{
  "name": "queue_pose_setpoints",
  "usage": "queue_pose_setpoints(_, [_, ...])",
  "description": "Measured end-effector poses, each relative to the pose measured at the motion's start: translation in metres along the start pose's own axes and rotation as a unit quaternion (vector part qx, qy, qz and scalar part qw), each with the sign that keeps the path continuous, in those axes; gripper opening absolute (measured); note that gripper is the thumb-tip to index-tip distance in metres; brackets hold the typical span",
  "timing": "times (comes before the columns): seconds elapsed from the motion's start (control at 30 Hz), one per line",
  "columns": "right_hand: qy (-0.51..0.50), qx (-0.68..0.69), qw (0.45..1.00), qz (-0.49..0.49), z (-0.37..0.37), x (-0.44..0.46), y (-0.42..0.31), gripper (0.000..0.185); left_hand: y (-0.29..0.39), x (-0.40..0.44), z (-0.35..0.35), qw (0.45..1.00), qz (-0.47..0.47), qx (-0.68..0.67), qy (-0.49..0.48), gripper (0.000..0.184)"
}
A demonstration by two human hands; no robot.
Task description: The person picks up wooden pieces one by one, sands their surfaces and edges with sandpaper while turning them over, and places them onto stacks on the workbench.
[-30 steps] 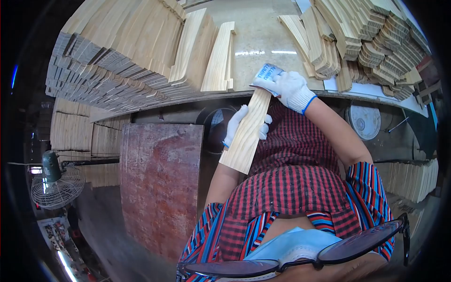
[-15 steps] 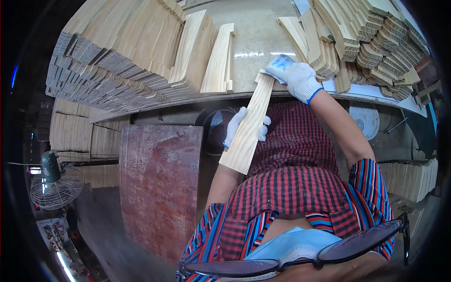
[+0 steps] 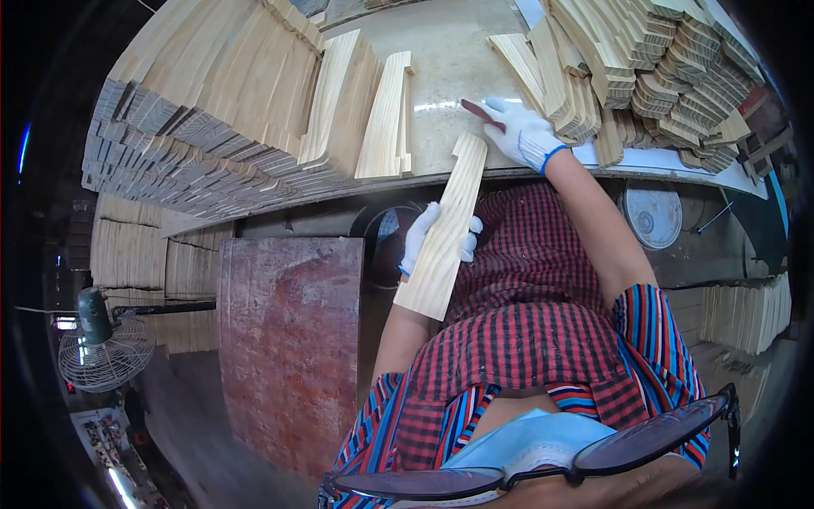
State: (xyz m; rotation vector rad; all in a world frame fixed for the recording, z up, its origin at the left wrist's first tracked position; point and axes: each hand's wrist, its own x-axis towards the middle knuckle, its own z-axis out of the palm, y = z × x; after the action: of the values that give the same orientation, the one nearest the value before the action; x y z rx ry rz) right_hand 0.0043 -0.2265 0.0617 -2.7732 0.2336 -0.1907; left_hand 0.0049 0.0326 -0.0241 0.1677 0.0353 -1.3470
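Long pale wooden slat with a notched, rounded far end [image 3: 448, 229] lies slanted in the white-gloved left hand [image 3: 417, 241], over the red-and-black checked cloth apron [image 3: 534, 343]; that hand's grip is closed around both long edges from beneath. The white-gloved right hand [image 3: 521, 136], just beside the slat's far end, has its grip pinched on a thin reddish-brown sheet [image 3: 482, 114], which is apart from the wood. Work on this slat seems partway along; whether it is finished cannot be told, nor which piles are done or left. Counted: 1 slat in hand, 1 sheet, 2 gloved hands; on the grey smooth-topped desk [image 3: 454, 72], 1 large stack of pale wooden slats [image 3: 229, 85] at left and 1 heap of round-ended wooden pieces [image 3: 623, 55] at right, both too many to count, with 1 or 2 notched pale slats [image 3: 383, 119] between.
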Motion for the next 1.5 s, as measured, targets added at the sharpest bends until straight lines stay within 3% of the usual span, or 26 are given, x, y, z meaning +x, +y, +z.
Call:
queue_pose_setpoints(0.03, [0.001,-0.001,1.000,0.000,0.011,-0.003,-0.007,0.045,0.000,0.001,0.002,1.000,-0.001,0.000,-0.001,0.065])
queue_pose_setpoints(0.1, [0.123,0.068,0.976,-0.165,0.042,-0.014,-0.023,0.044,-0.001,0.003,0.004,1.000,-0.006,0.000,0.026,0.064])
queue_pose_setpoints(0.17, [-0.007,0.007,0.982,-0.191,0.025,-0.038,-0.054,0.044,-0.003,0.006,-0.001,1.000,0.019,0.017,0.016,0.062])
queue_pose_setpoints(0.23, [0.035,0.053,0.948,-0.311,0.030,-0.071,-0.069,0.044,-0.007,0.005,-0.008,0.999,0.042,0.031,0.015,0.060])
queue_pose_setpoints(0.3, [0.020,0.193,0.933,-0.302,0.024,-0.073,-0.062,0.045,-0.006,0.009,-0.013,0.993,0.086,0.086,-0.006,0.060])
queue_pose_setpoints(0.37, [0.134,0.142,0.958,-0.212,0.017,-0.048,-0.047,0.045,-0.003,0.004,-0.004,0.999,-0.012,-0.046,-0.007,0.066])
queue_pose_setpoints(0.4, [0.217,0.124,0.950,-0.187,0.032,-0.030,-0.033,0.045,-0.002,0.005,-0.001,0.998,-0.014,-0.063,0.019,0.066])
queue_pose_setpoints(0.43, [0.170,0.038,0.973,-0.149,0.038,-0.027,-0.032,0.046,-0.003,0.003,-0.001,0.996,-0.019,-0.079,0.044,0.066])
queue_pose_setpoints(0.5, [0.101,0.007,0.972,-0.212,0.041,-0.036,-0.039,0.048,0.000,0.004,-0.001,0.998,-0.011,-0.055,0.004,0.064])
queue_pose_setpoints(0.57, [0.096,0.107,0.954,-0.261,0.052,-0.062,-0.047,0.048,0.000,0.007,-0.011,0.999,0.020,0.034,-0.015,0.060])
queue_pose_setpoints(0.63, [0.095,0.269,0.940,-0.186,0.034,-0.082,-0.051,0.046,-0.003,0.006,0.009,0.993,0.027,0.056,0.102,0.058])
queue_pose_setpoints(0.67, [0.119,0.336,0.926,-0.123,0.029,-0.087,-0.048,0.045,-0.003,0.007,0.020,0.973,0.051,0.172,0.143,0.055])
queue_pose_setpoints(0.7, [0.139,0.401,0.903,-0.058,0.025,-0.091,-0.041,0.044,-0.005,0.006,0.047,0.934,0.123,0.302,0.148,0.058])
queue_pose_setpoints(0.77, [0.170,0.383,0.908,-0.025,0.017,-0.098,-0.027,0.041,0.004,0.005,0.080,0.822,0.194,0.495,0.203,0.067])
queue_pose_setpoints(0.8, [0.125,0.385,0.914,0.010,0.019,-0.104,-0.020,0.041,0.014,0.009,0.094,0.758,0.213,0.573,0.226,0.074])
queue_pose_setpoints(0.83, [0.080,0.384,0.919,0.044,0.024,-0.109,-0.014,0.040,0.028,0.014,0.097,0.646,0.234,0.681,0.254,0.075])
queue_pose_setpoints(0.87, [0.091,0.381,0.920,0.027,0.029,-0.114,-0.013,0.039,0.052,0.027,0.086,0.439,0.349,0.796,0.227,0.075])
queue_pose_setpoints(0.93, [0.113,0.392,0.913,0.007,0.043,-0.124,-0.013,0.035,0.078,0.044,0.108,0.197,0.446,0.854,0.180,0.075])
queue_pose_setpoints(1.0, [0.136,0.372,0.918,0.014,0.069,-0.131,-0.007,0.030,0.089,0.055,0.143,0.151,0.238,0.877,0.389,0.072])
queue_pose_setpoints(1.1, [0.100,0.348,0.930,0.066,0.046,-0.144,-0.017,0.032,0.131,0.088,0.132,0.108,0.193,0.878,0.426,0.064])
queue_pose_setpoints(1.13, [0.065,0.380,0.920,0.067,0.055,-0.144,-0.008,0.041,0.141,0.097,0.125,0.092,0.174,0.878,0.435,0.061])
queue_pose_setpoints(1.2, [0.055,0.354,0.929,0.089,0.056,-0.149,-0.005,0.045,0.164,0.114,0.105,0.054,0.092,0.884,0.454,0.054])
queue_pose_setpoints(1.27, [0.034,0.374,0.922,0.092,0.062,-0.151,0.001,0.046,0.158,0.126,0.105,-0.015,0.037,0.888,0.457,0.049])
queue_pose_setpoints(1.37, [-0.011,0.324,0.935,0.142,0.061,-0.153,0.005,0.047,0.123,0.143,0.152,-0.039,0.135,0.921,0.364,0.047])
queue_pose_setpoints(1.43, [-0.001,0.343,0.931,0.129,0.067,-0.152,0.011,0.050,0.102,0.162,0.188,0.083,0.262,0.926,0.260,0.057])
queue_pose_setpoints(1.5, [-0.002,0.337,0.933,0.126,0.073,-0.151,0.016,0.050,0.087,0.193,0.232,0.232,0.314,0.905,0.170,0.062])
